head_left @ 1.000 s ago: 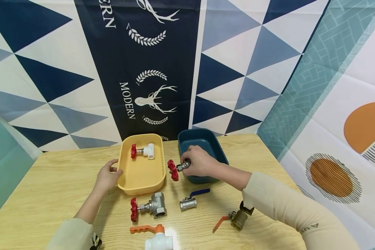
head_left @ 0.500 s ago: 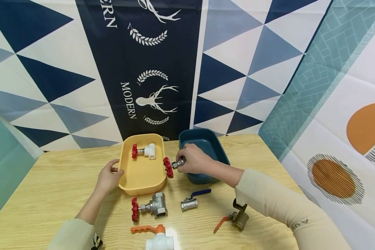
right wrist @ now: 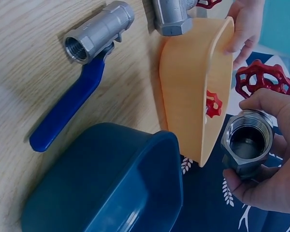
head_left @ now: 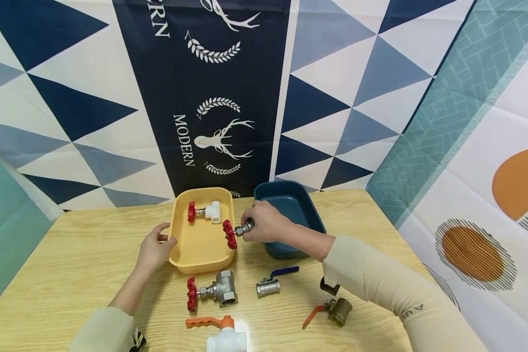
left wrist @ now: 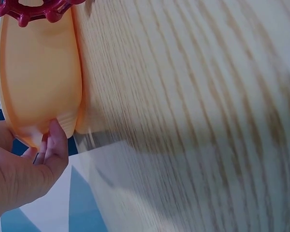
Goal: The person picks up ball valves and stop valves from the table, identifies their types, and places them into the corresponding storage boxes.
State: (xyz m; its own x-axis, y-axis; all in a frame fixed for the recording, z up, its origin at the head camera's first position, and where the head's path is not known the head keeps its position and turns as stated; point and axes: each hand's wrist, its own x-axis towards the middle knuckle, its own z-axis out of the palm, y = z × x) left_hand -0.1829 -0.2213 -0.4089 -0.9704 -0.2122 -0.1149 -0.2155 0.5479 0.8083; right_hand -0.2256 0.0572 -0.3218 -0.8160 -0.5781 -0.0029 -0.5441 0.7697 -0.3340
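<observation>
The word "MODERN" stands in white capitals, running downward, on the dark navy fabric panel of the backdrop, at about nine o'clock from the white stag's-head emblem printed there. At the top edge of the same panel, toward eleven o'clock from the emblem, the letters "ERN" show, the rest cut off by the frame. On the cream knitted right sleeve, near its lower edge, small dark lettering shows upside down; it is too small to read surely.

The left hand lies forward at 11 o'clock, fingers and thumb pinching. The right hand reaches toward 12 o'clock, fingers curled in a grip.
</observation>
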